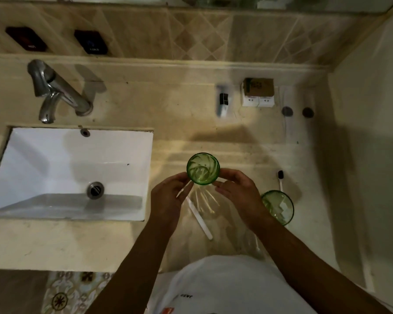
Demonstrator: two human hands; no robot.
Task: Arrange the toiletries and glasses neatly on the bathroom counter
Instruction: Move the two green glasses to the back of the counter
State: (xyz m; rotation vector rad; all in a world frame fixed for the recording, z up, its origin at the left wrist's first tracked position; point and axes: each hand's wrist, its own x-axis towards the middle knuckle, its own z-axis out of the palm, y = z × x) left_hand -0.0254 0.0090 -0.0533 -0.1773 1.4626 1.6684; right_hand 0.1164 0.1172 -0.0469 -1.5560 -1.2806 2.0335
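Note:
A green glass (203, 168) is held upright over the beige counter (247, 141), seen from above. My left hand (168, 196) grips its left side and my right hand (238, 196) grips its right side. A second green glass (278, 207) stands on the counter just right of my right wrist. A white toothbrush (199, 215) lies under my hands on a clear plastic bag (213, 223). Another toothbrush with a dark head (280, 179) lies behind the second glass.
A white sink (73, 173) with a chrome tap (55, 91) fills the left. At the back stand a small tube (222, 103), a brown box on white packets (258, 91) and two small dark caps (297, 112). A wall (372, 132) closes the right side.

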